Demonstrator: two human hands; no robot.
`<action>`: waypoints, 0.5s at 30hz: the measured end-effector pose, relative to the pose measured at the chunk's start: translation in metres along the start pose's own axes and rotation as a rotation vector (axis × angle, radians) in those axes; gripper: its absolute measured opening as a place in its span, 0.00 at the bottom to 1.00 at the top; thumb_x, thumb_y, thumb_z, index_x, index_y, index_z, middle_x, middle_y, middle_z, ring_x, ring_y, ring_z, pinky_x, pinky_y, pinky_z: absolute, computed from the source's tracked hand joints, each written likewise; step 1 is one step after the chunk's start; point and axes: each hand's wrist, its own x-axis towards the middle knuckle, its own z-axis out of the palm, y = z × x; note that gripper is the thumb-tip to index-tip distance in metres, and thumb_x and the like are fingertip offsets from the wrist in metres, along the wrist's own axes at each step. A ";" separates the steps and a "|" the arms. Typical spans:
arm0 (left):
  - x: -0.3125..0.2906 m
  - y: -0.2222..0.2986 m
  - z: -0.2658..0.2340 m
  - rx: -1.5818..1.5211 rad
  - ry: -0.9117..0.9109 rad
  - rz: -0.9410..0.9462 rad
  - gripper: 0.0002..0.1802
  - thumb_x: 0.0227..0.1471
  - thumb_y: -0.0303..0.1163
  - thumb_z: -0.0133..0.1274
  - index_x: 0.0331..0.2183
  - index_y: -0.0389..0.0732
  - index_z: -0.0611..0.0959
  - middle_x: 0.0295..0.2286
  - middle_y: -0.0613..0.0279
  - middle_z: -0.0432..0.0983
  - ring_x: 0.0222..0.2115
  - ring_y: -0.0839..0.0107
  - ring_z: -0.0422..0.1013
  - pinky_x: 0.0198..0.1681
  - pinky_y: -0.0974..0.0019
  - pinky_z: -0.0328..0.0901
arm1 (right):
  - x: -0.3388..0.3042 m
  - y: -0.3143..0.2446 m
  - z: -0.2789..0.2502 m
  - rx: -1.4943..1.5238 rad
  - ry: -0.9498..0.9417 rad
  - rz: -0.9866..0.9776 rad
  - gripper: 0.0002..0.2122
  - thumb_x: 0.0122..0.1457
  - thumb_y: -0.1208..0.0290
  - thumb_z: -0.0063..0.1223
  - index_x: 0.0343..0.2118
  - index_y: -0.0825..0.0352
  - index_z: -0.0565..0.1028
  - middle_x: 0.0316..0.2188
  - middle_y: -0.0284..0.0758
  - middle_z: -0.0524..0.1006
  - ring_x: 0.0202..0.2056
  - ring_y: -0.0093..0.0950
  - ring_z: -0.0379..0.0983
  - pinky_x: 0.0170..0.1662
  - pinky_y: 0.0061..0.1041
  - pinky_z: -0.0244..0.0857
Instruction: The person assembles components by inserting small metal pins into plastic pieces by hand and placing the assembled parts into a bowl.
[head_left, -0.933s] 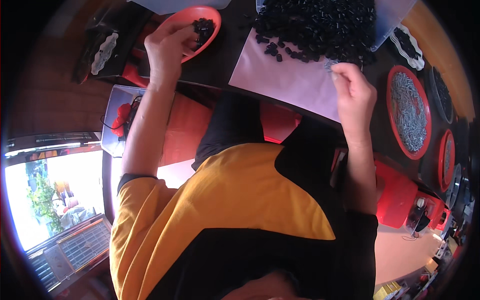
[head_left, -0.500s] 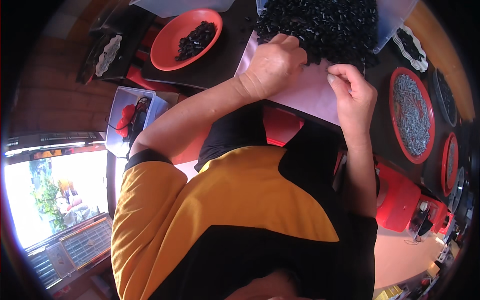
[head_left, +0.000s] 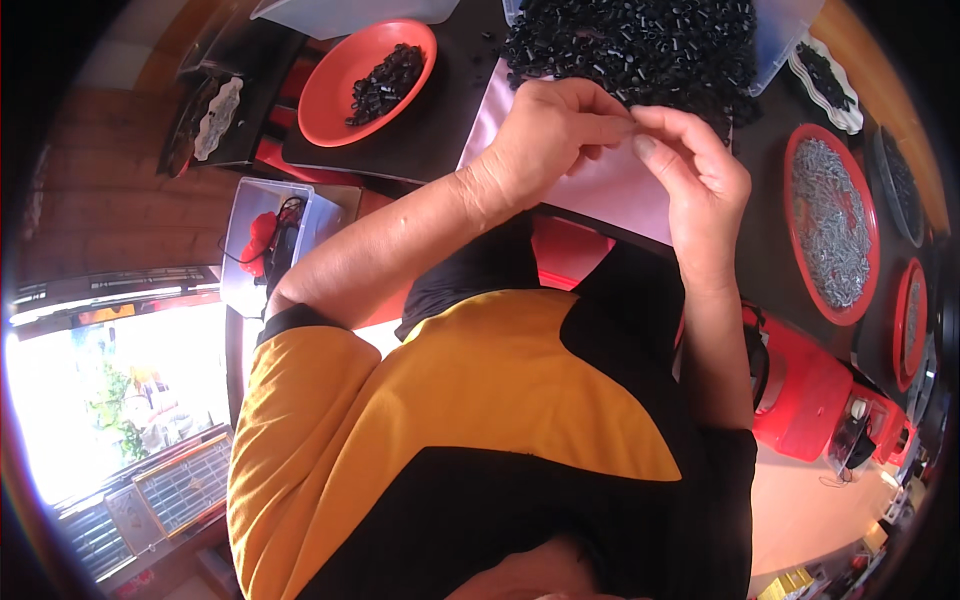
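Note:
My left hand (head_left: pixel 560 135) and my right hand (head_left: pixel 697 175) meet at their fingertips over a pink cloth (head_left: pixel 625 200). Both are pinched closed; whatever sits between the fingers is too small or too covered to make out. Just beyond them lies a big heap of small black tube-like plastic pieces (head_left: pixel 630 50), which reaches onto the far part of the cloth.
At left on the dark table, a red plate (head_left: pixel 318 110) holds more black pieces. On the right stand a red tray (head_left: pixel 795 230) of silver screw-like parts, a white scalloped dish (head_left: pixel 848 115) and a smaller red tray (head_left: pixel 903 340). A clear bin (head_left: pixel 785 45) borders the heap.
My left hand has come back from the heap's edge and turned so its fingertips touch those of my right hand. The right hand has shifted slightly up and left.

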 end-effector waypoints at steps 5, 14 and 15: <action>-0.024 0.000 0.003 -0.734 0.032 -0.385 0.07 0.56 0.25 0.54 0.35 0.29 0.79 0.27 0.56 0.75 0.25 0.70 0.71 0.25 0.70 0.64 | -0.006 0.006 0.005 -0.047 -0.089 -0.083 0.09 0.57 0.85 0.56 0.41 0.74 0.78 0.36 0.32 0.79 0.39 0.20 0.74 0.46 0.18 0.68; -0.039 -0.001 -0.022 0.125 0.213 0.043 0.06 0.52 0.23 0.57 0.34 0.33 0.84 0.28 0.62 0.78 0.25 0.77 0.71 0.24 0.76 0.63 | -0.011 0.008 0.007 -0.080 -0.021 -0.074 0.05 0.57 0.85 0.56 0.36 0.72 0.77 0.31 0.27 0.77 0.34 0.15 0.71 0.41 0.14 0.65; -0.033 -0.009 -0.033 0.265 0.257 0.136 0.06 0.49 0.22 0.59 0.33 0.37 0.85 0.28 0.66 0.77 0.25 0.79 0.69 0.27 0.75 0.64 | -0.009 0.008 0.006 -0.112 -0.008 -0.088 0.05 0.57 0.84 0.57 0.37 0.72 0.78 0.32 0.28 0.77 0.34 0.16 0.71 0.41 0.15 0.66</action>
